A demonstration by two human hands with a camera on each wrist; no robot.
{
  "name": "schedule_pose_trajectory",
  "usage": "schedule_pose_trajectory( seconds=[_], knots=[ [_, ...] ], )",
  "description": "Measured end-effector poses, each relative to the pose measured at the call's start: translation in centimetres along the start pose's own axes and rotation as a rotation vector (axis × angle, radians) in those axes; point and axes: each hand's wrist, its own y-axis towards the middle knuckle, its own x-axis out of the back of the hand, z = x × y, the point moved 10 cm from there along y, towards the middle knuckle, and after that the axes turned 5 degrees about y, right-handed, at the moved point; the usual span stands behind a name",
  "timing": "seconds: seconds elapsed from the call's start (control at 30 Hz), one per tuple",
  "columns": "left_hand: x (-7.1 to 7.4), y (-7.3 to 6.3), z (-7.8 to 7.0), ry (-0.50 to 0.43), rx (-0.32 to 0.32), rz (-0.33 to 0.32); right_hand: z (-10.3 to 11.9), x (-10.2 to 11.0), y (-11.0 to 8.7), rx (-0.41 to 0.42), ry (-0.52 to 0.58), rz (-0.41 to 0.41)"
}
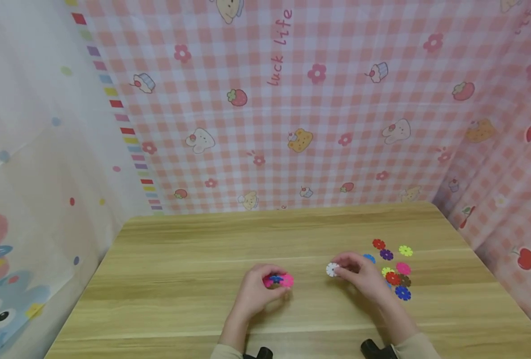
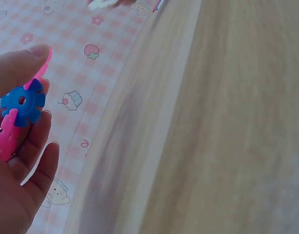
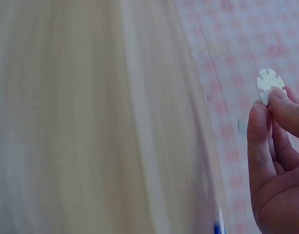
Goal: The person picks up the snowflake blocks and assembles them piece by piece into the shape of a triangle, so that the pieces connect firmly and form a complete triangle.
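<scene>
My left hand (image 1: 257, 290) holds a small joined piece above the table. In the left wrist view, it is a blue notched disc (image 2: 23, 102) with a pink notched disc (image 2: 8, 134) slotted into one side and another pink disc (image 2: 41, 73) on the opposite side. The thumb presses the upper pink disc; the fingers curl behind. To the right, my right hand (image 1: 365, 276) pinches a white notched disc (image 1: 332, 269) between thumb and fingertips. That white disc (image 3: 269, 84) stands apart from the joined piece.
Right of my right hand, several loose notched discs lie on the wooden table (image 1: 180, 279), among them a red disc (image 1: 379, 244), a yellow disc (image 1: 406, 251), a pink disc (image 1: 403, 268) and a blue disc (image 1: 403, 292). Some overlap. A checked curtain (image 1: 256, 124) hangs behind the table.
</scene>
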Motion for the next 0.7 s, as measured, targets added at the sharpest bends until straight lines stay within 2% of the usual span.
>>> schedule_pose_trajectory(
  seconds=[0.1, 0.23, 0.4, 0.53, 0.7],
  knots=[
    [-0.1, 0.0, -0.1, -0.005, -0.005, 0.000, 0.6, -2.2, 0.3, 0.045, 0.007, 0.045],
    [-0.2, 0.0, -0.3, -0.013, -0.009, 0.003, 1.3, -4.2, 0.5, 0.072, -0.008, 0.059],
    [-0.3, 0.0, -0.2, -0.030, -0.003, 0.002, 1.4, -5.9, 0.5, -0.005, -0.029, 0.066],
    [-0.2, 0.0, -0.2, -0.046, 0.004, -0.014, 1.2, -6.5, 0.6, -0.070, -0.028, 0.049],
    [-0.1, 0.0, -0.2, -0.038, 0.011, -0.036, 1.1, -6.7, 0.7, -0.095, -0.019, 0.017]
  ],
)
